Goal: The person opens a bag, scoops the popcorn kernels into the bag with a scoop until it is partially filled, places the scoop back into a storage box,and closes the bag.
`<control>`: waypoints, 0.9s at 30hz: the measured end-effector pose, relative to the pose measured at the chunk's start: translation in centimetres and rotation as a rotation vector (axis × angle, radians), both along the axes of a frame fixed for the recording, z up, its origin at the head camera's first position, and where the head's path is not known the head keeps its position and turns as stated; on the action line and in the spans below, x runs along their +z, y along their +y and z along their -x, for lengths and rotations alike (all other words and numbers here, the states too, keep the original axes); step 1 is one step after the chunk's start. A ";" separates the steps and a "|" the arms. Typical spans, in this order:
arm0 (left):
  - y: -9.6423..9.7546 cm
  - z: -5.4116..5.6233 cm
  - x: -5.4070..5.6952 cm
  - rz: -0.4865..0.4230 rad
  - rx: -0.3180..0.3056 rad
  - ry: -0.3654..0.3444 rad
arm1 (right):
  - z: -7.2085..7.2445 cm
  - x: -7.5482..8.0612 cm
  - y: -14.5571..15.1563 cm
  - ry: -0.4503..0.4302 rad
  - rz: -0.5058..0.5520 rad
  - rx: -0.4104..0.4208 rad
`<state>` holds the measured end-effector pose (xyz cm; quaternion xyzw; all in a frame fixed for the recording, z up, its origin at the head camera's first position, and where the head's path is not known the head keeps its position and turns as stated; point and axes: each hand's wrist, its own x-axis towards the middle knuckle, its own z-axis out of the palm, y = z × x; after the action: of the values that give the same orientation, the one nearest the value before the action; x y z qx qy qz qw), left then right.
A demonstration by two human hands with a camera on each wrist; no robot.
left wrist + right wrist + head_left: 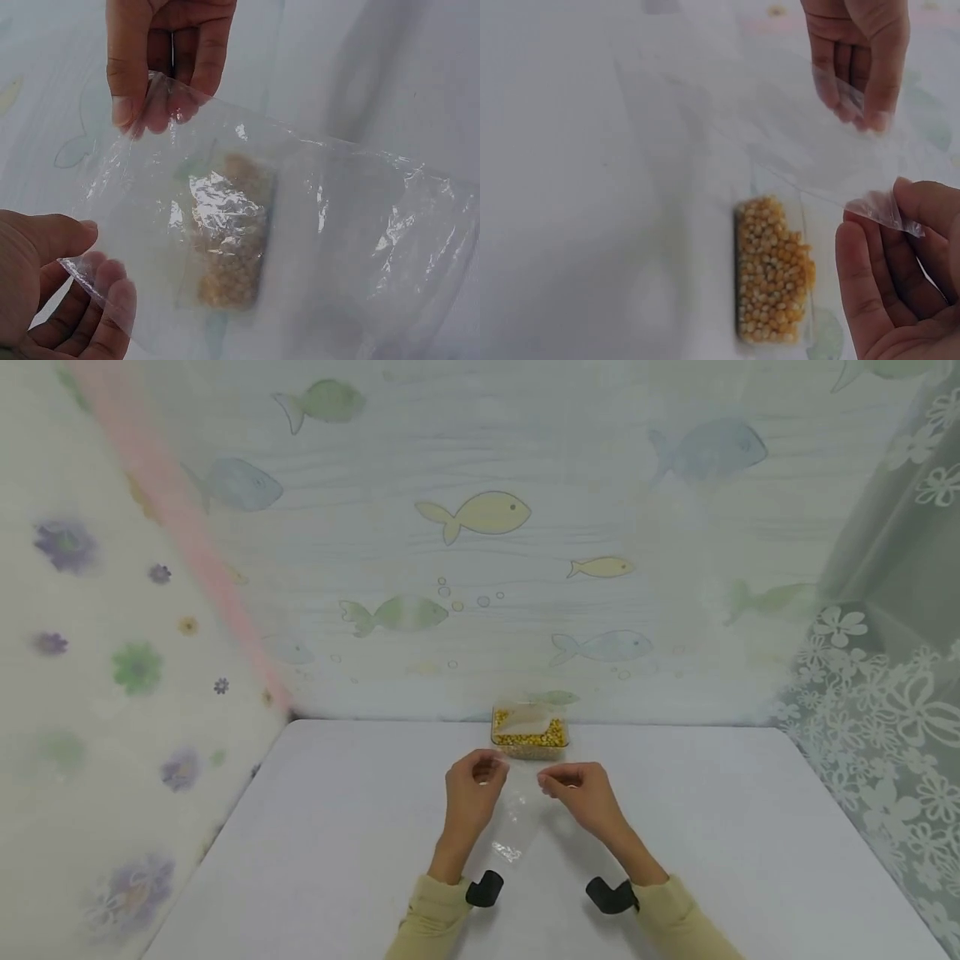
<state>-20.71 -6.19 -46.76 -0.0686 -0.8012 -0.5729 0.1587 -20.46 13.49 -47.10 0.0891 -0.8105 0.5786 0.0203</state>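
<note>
A clear plastic bag (pixel 352 217) hangs stretched between the two hands above the table. My left hand (pixel 472 785) pinches one upper corner between thumb and fingers; in the left wrist view the left hand (pixel 67 292) shows at lower left. By its thumb and fingertips my right hand (pixel 588 789) grips the other corner, seen closely as the right hand (pixel 907 262) in the right wrist view. Beyond the hands stands a clear rectangular container of yellow corn kernels (pixel 532 741), with a pale shape across its top that I cannot make out. Through the bag, the corn (pixel 232 277) looks blurred.
The white table (pixel 337 835) reaches back to a wall with printed fish (pixel 491 514). A flowered wall covering (pixel 135 668) borders the left side, and a lace-patterned curtain (pixel 900 777) hangs on the right. Both wrists carry black camera mounts (pixel 486 888).
</note>
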 end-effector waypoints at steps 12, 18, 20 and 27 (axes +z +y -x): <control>0.3 -0.8 0.4 0.053 0.144 0.188 | -1.1 0.7 -0.5 0.137 0.054 -0.100; 0.9 -1.5 0.6 -0.035 0.169 0.219 | -1.6 1.2 -1.1 0.240 0.043 -0.147; 1.2 -1.7 0.6 -0.064 0.150 0.193 | -1.8 1.1 -1.3 0.272 0.042 -0.155; 2.1 -2.0 0.7 -0.160 0.122 0.126 | -2.7 1.1 -2.5 0.358 0.057 -0.141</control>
<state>-18.69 -4.08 -46.10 -0.0428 -0.7441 -0.6188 0.2482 -17.72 11.01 -45.96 0.1332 -0.7815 0.5732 0.2072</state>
